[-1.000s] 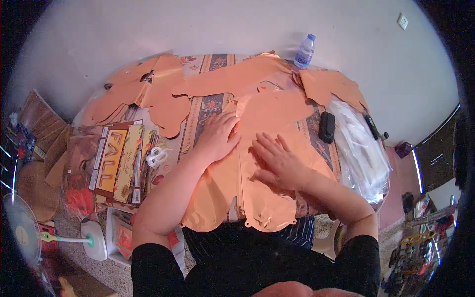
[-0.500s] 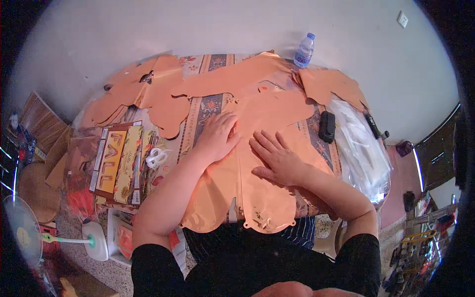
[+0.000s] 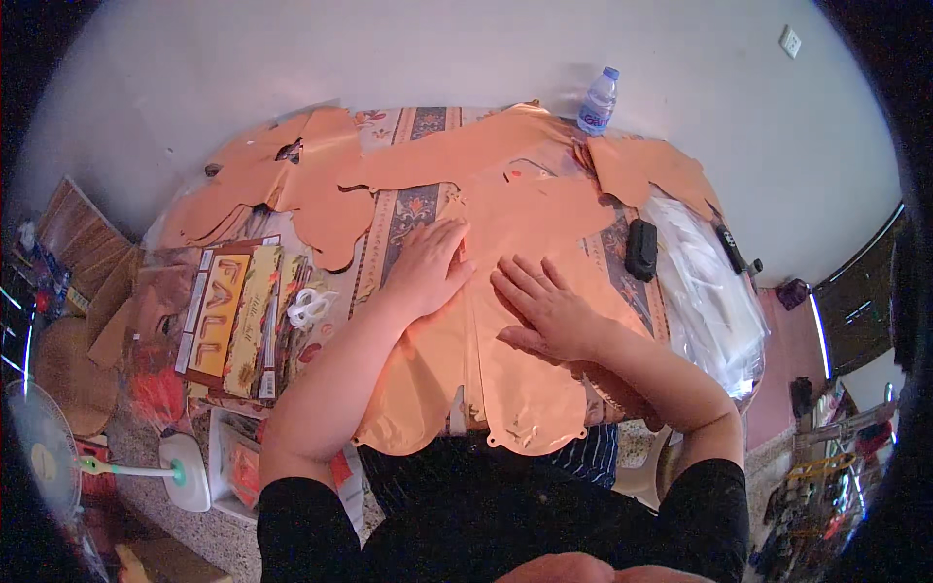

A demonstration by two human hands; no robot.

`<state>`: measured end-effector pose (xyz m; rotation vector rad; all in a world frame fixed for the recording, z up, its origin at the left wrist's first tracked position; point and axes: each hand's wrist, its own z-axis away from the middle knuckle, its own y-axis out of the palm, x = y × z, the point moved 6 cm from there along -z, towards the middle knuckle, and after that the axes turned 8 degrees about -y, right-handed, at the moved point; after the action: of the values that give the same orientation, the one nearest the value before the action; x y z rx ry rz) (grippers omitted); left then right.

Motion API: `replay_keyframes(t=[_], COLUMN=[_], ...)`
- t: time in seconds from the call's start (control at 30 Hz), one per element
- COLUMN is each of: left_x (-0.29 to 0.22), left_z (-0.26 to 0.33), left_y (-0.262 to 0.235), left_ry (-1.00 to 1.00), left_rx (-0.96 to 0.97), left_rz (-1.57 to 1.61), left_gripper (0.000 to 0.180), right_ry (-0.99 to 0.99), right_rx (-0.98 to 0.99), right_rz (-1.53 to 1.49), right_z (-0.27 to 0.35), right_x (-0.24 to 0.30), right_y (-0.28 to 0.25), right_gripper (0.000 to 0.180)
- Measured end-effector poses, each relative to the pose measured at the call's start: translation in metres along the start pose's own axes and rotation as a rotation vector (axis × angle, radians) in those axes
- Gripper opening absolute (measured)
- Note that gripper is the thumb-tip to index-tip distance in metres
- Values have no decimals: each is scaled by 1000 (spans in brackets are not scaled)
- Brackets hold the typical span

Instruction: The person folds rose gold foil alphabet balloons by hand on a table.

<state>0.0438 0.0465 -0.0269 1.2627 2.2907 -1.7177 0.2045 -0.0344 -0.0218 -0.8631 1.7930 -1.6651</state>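
Note:
A large flat foil balloon [image 3: 530,389], rose-gold and uninflated, lies in front of me, its two rounded ends hanging over the table's near edge. My left hand [image 3: 430,267] rests on the foil, fingers laid out close together. To its right, my right hand [image 3: 544,309] presses flat on the same foil with its fingers spread. More rose-gold foil shapes lie around: a stack [image 3: 330,194] at the far left, a long piece [image 3: 466,151] across the back, and another stack [image 3: 651,167] at the far right.
The patterned tablecloth [image 3: 413,209] also carries a water bottle [image 3: 598,102], a black case [image 3: 641,250], clear plastic bags [image 3: 714,311], packaged banners [image 3: 228,321] and a roll of white ribbon [image 3: 309,307]. A fan [image 3: 47,452] and a white bin [image 3: 231,466] stand at the lower left.
The right rounded end of the foil has shifted slightly to the right. Both hands stay in nearly the same place on it.

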Motion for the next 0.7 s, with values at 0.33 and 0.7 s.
replay_keyframes(t=[0.33,0.7], left_x=[1,-1], left_z=[-3,-1], left_y=[-2,-3], left_ry=[-20,0], left_rx=[0,-18], left_rz=[76,1], left_gripper=[43,43], right_ry=[20,18], right_rx=[18,20], right_rz=[-25,-17], right_z=[0,-2], right_x=[2,3], right_y=[-2,-1], right_gripper=[77,77])
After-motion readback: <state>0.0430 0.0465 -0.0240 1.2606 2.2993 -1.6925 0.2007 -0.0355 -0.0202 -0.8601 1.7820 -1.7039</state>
